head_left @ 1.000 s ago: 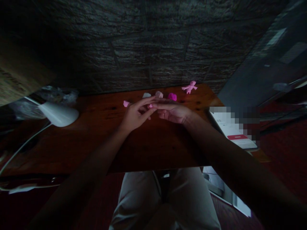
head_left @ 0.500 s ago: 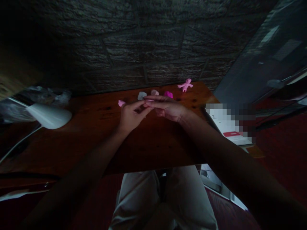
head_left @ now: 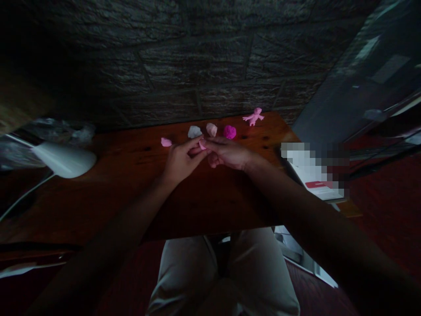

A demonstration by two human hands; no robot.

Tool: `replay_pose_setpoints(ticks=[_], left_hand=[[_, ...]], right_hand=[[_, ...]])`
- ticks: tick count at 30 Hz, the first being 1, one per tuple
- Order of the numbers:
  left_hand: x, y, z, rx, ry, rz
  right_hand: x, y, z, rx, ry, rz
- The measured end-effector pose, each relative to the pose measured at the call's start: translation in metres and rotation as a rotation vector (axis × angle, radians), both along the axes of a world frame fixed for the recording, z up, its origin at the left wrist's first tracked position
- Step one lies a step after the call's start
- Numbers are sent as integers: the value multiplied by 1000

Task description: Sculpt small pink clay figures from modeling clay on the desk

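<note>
Between the fingertips of my left hand (head_left: 180,162) and my right hand (head_left: 230,152) is a small piece of pink modelling clay (head_left: 203,144), pinched from both sides. Most of that piece is covered by fingers. Just beyond my hands lie a white lump of clay (head_left: 194,131), a pale pink lump (head_left: 211,129) and a magenta lump (head_left: 230,132). A smaller pink lump (head_left: 166,142) rests left of them. Farther right, near the wall, stands a pink clay figure (head_left: 253,116) with outstretched arms.
A white lamp head (head_left: 67,160) with a cord is at the left of the wooden table (head_left: 131,171), with crumpled clear plastic (head_left: 82,131) behind it. On the right lies a partly blurred device with a lit screen (head_left: 319,186). A stone-patterned wall (head_left: 197,57) rises behind.
My right hand's fingers have drawn in from lying stretched over the left fingertips to a pinch, so more of the pink clay shows. The lumps behind are less covered.
</note>
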State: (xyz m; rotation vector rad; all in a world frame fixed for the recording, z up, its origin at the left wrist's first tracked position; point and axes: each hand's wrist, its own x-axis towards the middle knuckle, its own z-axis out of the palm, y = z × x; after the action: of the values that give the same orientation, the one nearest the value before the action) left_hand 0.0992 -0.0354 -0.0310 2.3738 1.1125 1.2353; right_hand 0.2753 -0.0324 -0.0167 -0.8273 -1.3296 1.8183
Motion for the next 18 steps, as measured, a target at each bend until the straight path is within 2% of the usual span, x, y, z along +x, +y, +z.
replay_pose_setpoints(ticks=[9,18], left_hand=[[-2,2,1,-78,-51,-29],[-7,2,8,53,-61,22]], right_hand=[[-1,-1,4,-30,-69,-66],[1,1,4,-37,8,-95]])
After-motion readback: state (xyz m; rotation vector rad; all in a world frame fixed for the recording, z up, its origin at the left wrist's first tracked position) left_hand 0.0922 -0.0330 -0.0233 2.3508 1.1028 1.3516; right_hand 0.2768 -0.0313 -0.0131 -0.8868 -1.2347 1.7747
